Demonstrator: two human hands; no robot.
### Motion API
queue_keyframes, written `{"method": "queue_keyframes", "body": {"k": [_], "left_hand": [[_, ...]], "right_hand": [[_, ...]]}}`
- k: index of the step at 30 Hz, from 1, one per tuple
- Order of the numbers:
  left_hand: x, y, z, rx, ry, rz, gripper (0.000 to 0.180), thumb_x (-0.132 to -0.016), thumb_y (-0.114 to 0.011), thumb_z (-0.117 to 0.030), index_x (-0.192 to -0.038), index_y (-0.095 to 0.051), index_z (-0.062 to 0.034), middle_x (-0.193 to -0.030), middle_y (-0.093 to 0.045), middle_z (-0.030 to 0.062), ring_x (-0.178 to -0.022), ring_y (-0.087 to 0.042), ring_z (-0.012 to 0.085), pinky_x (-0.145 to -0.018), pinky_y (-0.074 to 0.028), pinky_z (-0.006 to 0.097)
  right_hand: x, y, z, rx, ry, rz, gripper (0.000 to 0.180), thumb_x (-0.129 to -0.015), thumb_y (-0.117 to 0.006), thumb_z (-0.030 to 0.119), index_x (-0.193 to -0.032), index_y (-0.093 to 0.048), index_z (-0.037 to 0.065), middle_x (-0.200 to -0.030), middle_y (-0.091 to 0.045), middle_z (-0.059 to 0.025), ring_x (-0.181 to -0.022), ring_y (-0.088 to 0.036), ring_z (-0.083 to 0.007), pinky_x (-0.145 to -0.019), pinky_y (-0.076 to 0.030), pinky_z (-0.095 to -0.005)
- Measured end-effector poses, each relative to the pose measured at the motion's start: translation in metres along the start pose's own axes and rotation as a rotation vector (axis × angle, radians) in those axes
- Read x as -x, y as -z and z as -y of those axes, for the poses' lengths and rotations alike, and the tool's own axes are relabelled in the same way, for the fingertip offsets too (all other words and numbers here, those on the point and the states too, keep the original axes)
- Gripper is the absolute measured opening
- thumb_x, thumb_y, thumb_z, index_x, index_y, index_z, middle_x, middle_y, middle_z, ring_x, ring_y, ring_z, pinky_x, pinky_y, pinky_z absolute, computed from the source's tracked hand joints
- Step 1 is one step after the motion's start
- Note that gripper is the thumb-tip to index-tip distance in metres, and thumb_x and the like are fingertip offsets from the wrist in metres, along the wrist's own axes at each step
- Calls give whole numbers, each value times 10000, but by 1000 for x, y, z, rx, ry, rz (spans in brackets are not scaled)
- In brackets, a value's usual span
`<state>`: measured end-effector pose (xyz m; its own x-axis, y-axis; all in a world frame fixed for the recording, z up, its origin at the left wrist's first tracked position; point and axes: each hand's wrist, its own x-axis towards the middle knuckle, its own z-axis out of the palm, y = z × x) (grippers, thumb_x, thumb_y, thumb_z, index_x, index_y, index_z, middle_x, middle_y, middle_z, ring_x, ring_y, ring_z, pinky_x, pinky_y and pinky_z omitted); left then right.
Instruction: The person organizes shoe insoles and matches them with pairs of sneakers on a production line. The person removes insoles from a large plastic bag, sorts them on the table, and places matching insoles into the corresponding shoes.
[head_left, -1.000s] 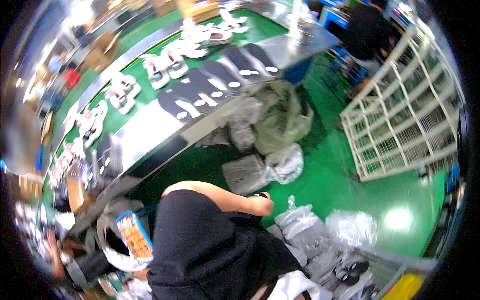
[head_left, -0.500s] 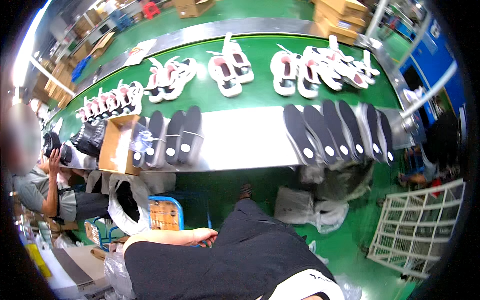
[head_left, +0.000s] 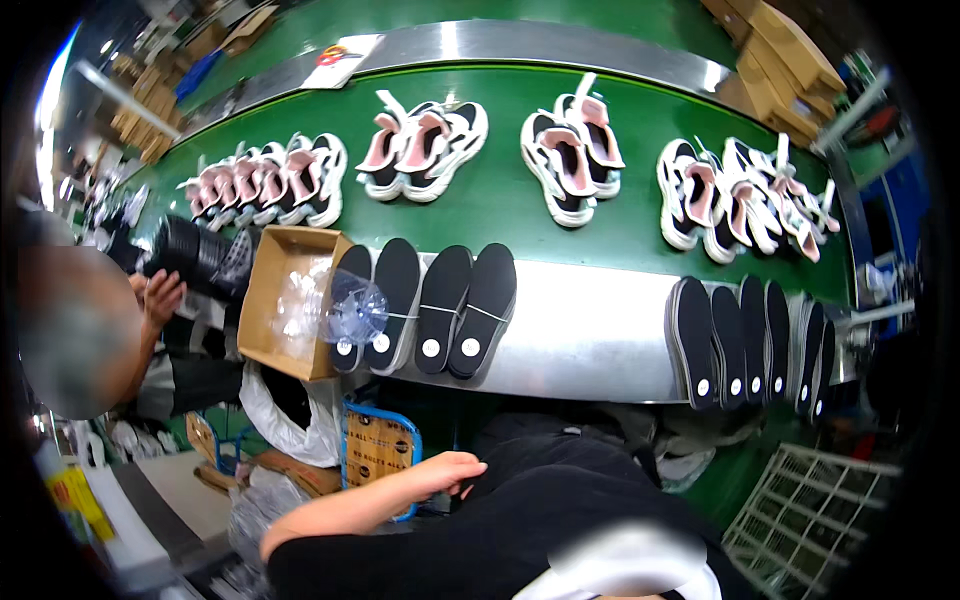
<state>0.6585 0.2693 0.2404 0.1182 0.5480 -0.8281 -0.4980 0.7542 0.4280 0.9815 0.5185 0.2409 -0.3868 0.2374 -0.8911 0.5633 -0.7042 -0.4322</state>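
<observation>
My left hand (head_left: 450, 474) hangs beside my dark trousers, below the near edge of the bench. Its fingers are loosely bent with a gap between them, and nothing shows in them. My right hand is out of view. Closest to the left hand on the metal ledge lie pairs of black insoles (head_left: 445, 305) with white round stickers, some bound with a thin band. A second group of black insoles (head_left: 752, 335) lies farther right. Beyond them, on the green belt, stand white, black and pink sneakers (head_left: 425, 150) in several clusters.
A cardboard box (head_left: 262, 325) with clear plastic pieces stands left of the insoles. A co-worker's hand (head_left: 163, 297) is beside black boots (head_left: 195, 255). Below are a white bag (head_left: 290, 425) and a blue-framed chair (head_left: 383, 440). A white wire rack (head_left: 805, 515) stands right; cartons (head_left: 785, 70) sit behind.
My view has turned left and come closer to the bench, so the insoles and sneakers appear farther right and larger. My left hand remains low beside my trousers.
</observation>
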Motion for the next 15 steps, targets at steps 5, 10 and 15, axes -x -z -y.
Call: {"method": "queue_keyframes", "body": {"k": [5, 10, 15], "left_hand": [[-5, -1, 26, -371, -245, -304, 272, -793, -502, -302, -758, -565, -39, -598, -548, 58, -554, -527, 158, -531, -405, 277], [0, -6, -39, -937, -403, -353, 151, -717, -559, -222, -742, -547, -73, -690, -541, 84, -686, -539, 263, -583, -425, 356], [-2, -6, -92, -884, -271, -221, 311, -758, -534, -225, -1013, -472, -57, -728, -566, 72, -675, -554, 212, -585, -428, 316]], "right_hand": [[8, -4, 49, 72, -65, 101, 174, -781, -546, 165, -867, -547, 13, -763, -557, -32, -724, -516, -87, -648, -431, -234], [-11, 19, 91, 646, 80, 109, 208, -765, -582, 139, -926, -534, 17, -800, -554, -12, -762, -509, -78, -679, -426, -226], [-36, 26, 159, 536, 303, -13, 157, -778, -552, 111, -904, -532, 19, -769, -525, 11, -703, -469, -55, -634, -396, -195]]}}
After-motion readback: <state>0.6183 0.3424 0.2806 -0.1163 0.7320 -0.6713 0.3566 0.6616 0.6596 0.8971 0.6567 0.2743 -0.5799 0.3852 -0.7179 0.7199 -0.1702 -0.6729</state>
